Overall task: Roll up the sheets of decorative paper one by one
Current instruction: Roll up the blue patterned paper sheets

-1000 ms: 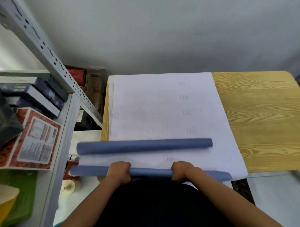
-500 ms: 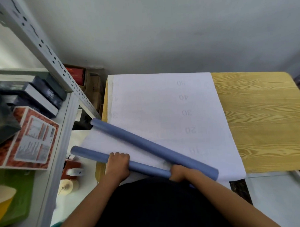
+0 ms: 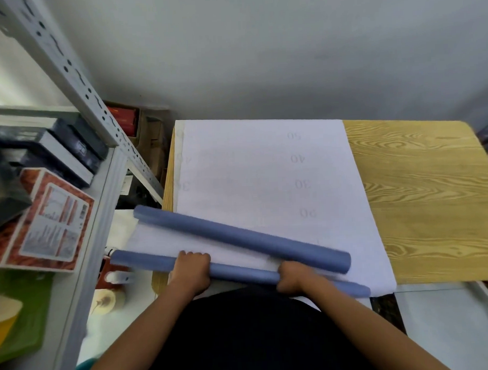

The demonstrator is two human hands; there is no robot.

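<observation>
Both hands, left hand (image 3: pixel 191 272) and right hand (image 3: pixel 293 276), grip one of two blue rolls (image 3: pixel 240 275).

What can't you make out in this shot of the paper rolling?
Head view:
- Fingertips of left hand and right hand: curled under the near blue roll.
- Whether the far blue roll joins the same sheet: unclear.
- Numbers on the white sheet: faint, mirrored.
- Shelf box label: blurred.
</observation>
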